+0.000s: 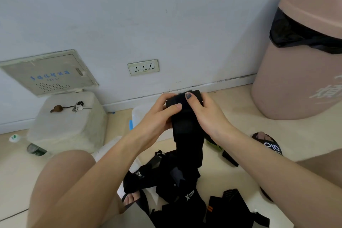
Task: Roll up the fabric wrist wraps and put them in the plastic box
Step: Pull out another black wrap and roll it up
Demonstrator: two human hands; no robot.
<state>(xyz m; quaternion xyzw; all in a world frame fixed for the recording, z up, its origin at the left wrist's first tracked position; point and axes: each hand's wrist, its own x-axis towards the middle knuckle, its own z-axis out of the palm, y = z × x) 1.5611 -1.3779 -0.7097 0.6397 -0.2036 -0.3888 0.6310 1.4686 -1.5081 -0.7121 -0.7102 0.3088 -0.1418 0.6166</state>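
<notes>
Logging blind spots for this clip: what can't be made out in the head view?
- Plastic box: mostly hidden behind both hands; contents unseen.
- Wrist wrap: its top end is covered by the left hand and right hand, so how far it is rolled is unclear.
- Black pile: cut off by the bottom edge; count uncertain.

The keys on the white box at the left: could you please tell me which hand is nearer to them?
Left. The left hand holds the black wrist wrap on the side towards the keys; the right hand holds its far side, further away.
</notes>
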